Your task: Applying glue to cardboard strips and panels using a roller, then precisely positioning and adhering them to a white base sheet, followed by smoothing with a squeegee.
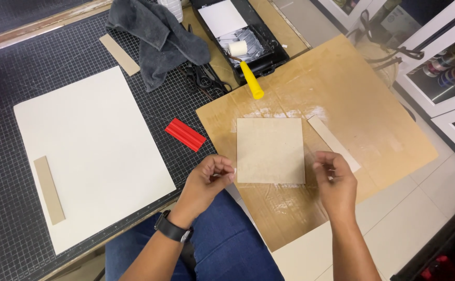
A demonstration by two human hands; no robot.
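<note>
I am looking down at a square grey board (pixel 270 150) lying flat on a big brown cardboard sheet (pixel 373 119), which is smeared with pale glue streaks around the square's top edge. My left hand (pixel 209 182) is hovering at the square's lower left corner, its fingers (pixel 226 167) curling in together close to the edge — I cannot tell whether they are pinching anything. My right hand (pixel 335 182) is sitting at the square's lower right corner, its fingers (pixel 325 158) bending loosely inward and gripping nothing I can make out. A narrow grey strip (pixel 332 141) is lying just beside the square's right side, its lower end passing behind that hand. Off to the left, on the dark gridded cutting mat (pixel 8 208) covering the surface, a large cream sheet (pixel 97 151) is carrying a second grey strip (pixel 49 190). A red ridged tool (pixel 185 134) is resting between the cream sheet and the cardboard. Farther up, a yellow-handled roller (pixel 248 73) is leaning out of a black tray (pixel 261 52), next to scissors (pixel 204 78) and a crumpled grey cloth (pixel 157 39) — with a third strip (pixel 119 54) beside the cloth.
</note>
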